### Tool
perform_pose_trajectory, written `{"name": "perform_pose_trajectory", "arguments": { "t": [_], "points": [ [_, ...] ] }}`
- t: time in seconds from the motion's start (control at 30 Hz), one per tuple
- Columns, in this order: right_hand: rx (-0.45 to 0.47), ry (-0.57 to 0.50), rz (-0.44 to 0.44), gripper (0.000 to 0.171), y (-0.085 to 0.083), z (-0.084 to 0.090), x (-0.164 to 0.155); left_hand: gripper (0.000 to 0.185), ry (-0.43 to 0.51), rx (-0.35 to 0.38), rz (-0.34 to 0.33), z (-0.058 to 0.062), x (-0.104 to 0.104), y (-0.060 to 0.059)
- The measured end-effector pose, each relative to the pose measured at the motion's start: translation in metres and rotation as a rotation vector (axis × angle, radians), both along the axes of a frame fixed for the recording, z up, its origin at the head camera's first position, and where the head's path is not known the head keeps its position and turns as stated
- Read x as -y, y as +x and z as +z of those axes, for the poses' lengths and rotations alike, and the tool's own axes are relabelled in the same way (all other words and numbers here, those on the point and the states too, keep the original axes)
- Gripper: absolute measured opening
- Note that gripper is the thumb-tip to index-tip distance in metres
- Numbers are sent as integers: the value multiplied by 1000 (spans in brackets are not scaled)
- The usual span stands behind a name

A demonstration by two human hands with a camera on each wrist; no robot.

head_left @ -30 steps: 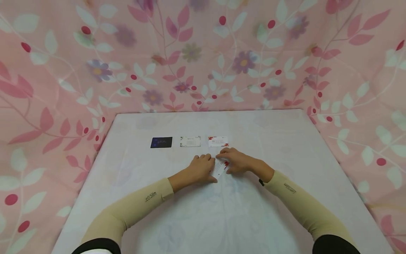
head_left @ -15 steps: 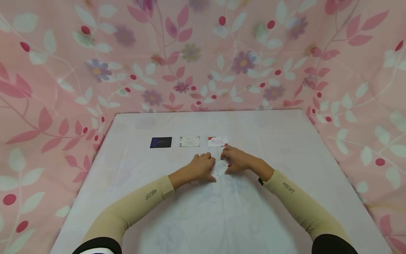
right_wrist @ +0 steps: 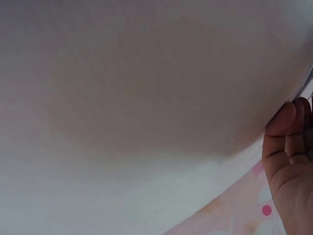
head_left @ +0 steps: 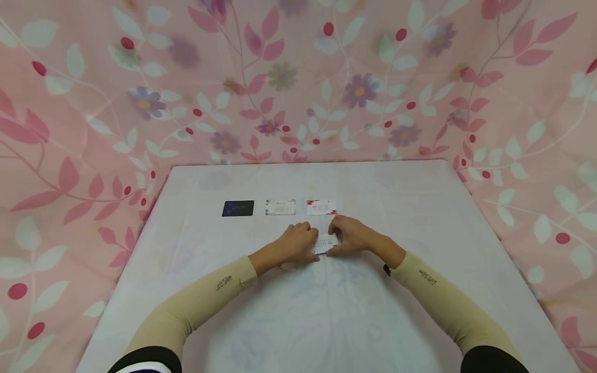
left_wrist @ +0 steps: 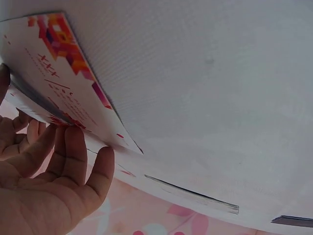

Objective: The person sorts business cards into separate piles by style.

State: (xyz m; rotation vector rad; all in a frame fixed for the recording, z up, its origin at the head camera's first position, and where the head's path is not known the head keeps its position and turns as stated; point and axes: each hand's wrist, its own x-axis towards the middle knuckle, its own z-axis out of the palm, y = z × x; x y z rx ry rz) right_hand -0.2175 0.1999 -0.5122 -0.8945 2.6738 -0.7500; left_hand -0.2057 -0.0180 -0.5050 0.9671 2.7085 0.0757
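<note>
A white business card (head_left: 325,243) with small print and red corner marks lies nearly level between my two hands. My left hand (head_left: 297,243) holds its left end between thumb and curled fingers. At the opposite end, my right hand (head_left: 353,235) pinches the card with thumb and fingers. In the left wrist view, a white business card with an orange and purple block pattern (left_wrist: 63,63) lies on the table beside the left fingertips. Only a sliver of that card shows below the left wrist in the head view. The right wrist view shows the right fingers at the frame's edge.
Beyond the hands, three cards lie in a row: a dark blue card (head_left: 238,208), a white card with a leafy border (head_left: 280,207) and a white card with red leaves (head_left: 321,207). A white cloth covers the table (head_left: 382,311). Pink floral curtain (head_left: 298,77) surrounds it.
The card between the hands has turned from a steep slant to nearly level. The right fingers have shifted slightly along its right end. The row of cards has stayed put.
</note>
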Motion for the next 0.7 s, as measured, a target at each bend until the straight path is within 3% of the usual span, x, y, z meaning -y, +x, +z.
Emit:
{"name": "perform_pose_trajectory", "arguments": {
  "t": [0.23,0.4,0.7],
  "points": [
    [12,-48,-6,55,3,-5,-4,69,43,-31,-37,-6,3,-5],
    [-26,-11,17,57,4,-7,-5,69,63,-27,-44,-8,3,-10],
    [-33,8,-35,53,4,-7,-4,70,123,-24,-28,-11,7,-20]
  ]
}}
